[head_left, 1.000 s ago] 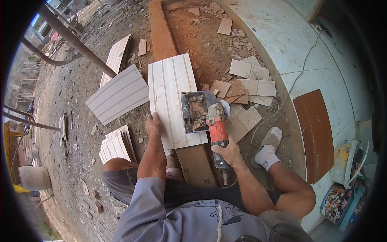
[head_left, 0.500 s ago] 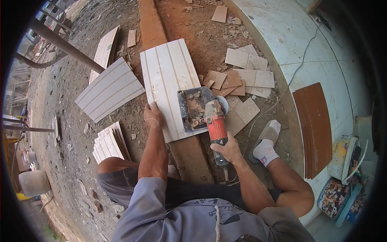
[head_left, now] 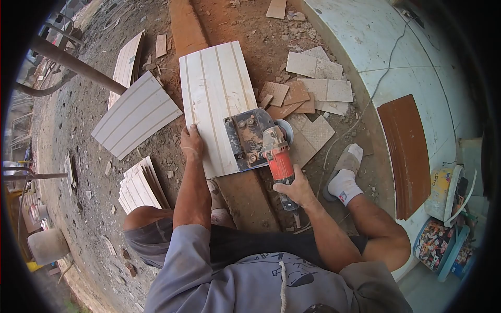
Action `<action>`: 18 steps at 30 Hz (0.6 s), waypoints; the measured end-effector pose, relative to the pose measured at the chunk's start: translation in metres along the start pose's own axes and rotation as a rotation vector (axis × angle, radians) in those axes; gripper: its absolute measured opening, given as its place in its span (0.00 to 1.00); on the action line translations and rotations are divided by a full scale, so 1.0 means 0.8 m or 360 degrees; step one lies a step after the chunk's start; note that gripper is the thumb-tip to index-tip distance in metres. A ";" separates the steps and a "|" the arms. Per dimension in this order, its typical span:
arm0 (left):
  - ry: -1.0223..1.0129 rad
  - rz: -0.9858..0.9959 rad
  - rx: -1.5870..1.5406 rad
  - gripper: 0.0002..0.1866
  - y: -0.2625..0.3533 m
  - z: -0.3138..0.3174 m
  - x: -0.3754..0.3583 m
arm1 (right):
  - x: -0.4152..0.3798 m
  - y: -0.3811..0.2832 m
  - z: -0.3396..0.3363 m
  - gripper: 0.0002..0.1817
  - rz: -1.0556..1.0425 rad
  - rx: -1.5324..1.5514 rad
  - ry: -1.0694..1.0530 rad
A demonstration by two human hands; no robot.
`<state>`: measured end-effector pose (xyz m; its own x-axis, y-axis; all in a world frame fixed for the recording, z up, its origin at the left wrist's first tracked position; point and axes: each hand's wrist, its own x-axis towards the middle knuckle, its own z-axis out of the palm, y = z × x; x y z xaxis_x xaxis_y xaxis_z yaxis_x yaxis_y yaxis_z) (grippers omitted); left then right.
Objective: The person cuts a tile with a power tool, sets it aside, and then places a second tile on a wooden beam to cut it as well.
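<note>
One wide, pale-tiled floor (head_left: 334,15) runs along the person's right, its edge bordering the dirt ground (head_left: 94,182). Next in size is a long, narrow beam (head_left: 188,26), earth-coloured, lying directly ahead. Across it rests a white striped panel (head_left: 211,88), in front of the person, its near end between the knees and its far end pointing away. A stack of brown panels (head_left: 404,156) lies on the pale floor to the right. Left of the white panel, near it, lies a greyer striped panel (head_left: 136,116), and closer to the left knee sits a small fanned stack of striped pieces (head_left: 140,185). Right of the white panel, several broken tile pieces (head_left: 315,65) are scattered over the soil. A red and black grinder (head_left: 279,163) stands at the panel's right edge, its dusty base plate (head_left: 245,136) lying over the near right part. The right hand (head_left: 297,187) is wrapped around the grinder's body. The left hand (head_left: 191,143) touches the panel's left edge; its fingers are partly hidden, so I cannot tell whether they pinch it. Smallest is the pale round disc (head_left: 285,129) beside the grinder's head.
</note>
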<state>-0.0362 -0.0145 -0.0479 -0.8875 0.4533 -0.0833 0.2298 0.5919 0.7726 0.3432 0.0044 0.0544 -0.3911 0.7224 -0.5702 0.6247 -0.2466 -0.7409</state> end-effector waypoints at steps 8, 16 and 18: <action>-0.0078 0.0003 -0.0011 0.26 0.009 -0.007 -0.010 | 0.014 -0.045 0.010 0.43 0.0098 -0.0198 0.0036; -0.0131 -0.0227 -0.0016 0.27 0.024 -0.011 -0.010 | 0.029 -0.069 0.016 0.45 0.0130 -0.0548 0.0108; -0.0145 -0.0213 -0.0020 0.29 0.036 -0.018 -0.016 | 0.033 -0.084 0.020 0.45 0.0164 -0.0630 0.0117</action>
<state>-0.0236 -0.0129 -0.0159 -0.8699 0.4296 -0.2423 0.1063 0.6430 0.7585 0.2796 0.0298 0.0835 -0.2724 0.7548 -0.5967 0.8754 -0.0629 -0.4793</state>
